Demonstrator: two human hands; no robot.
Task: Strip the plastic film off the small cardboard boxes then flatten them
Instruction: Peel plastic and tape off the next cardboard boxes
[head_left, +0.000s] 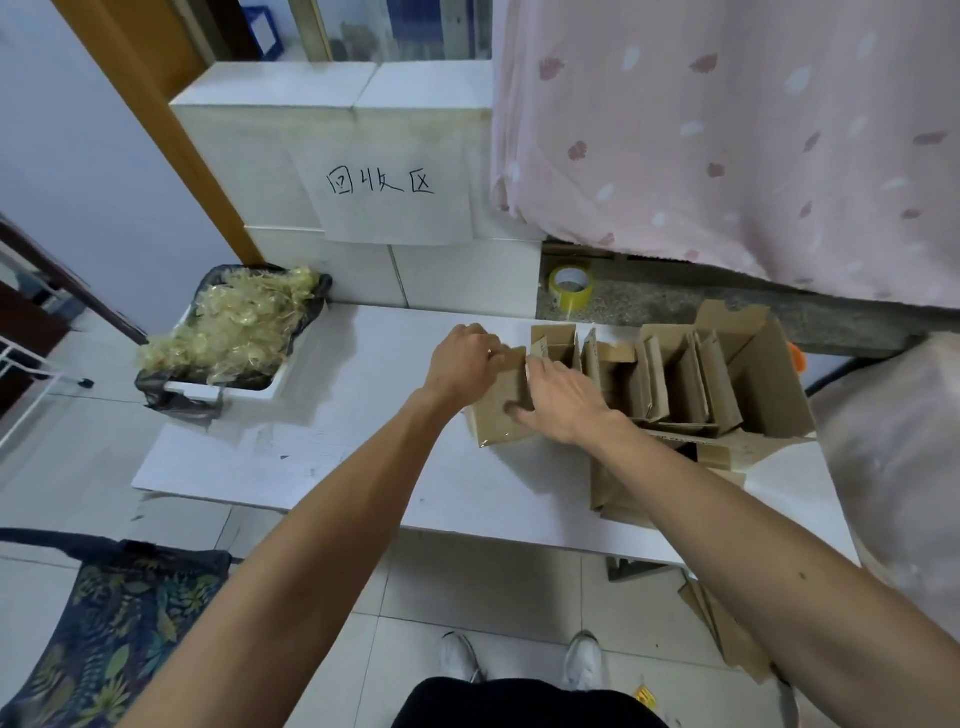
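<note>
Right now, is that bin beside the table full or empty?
Full: the bin is heaped with crumpled yellowish plastic film above its rim.

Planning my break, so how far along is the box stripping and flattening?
Done: the bin is heaped with stripped film, and flat cardboard pieces stand in the large carton. In hand: left hand and right hand grip one small cardboard box, apparently not yet flattened, on the table. Left: unclear; the cardboard stack under the right forearm may be finished or waiting.
</note>
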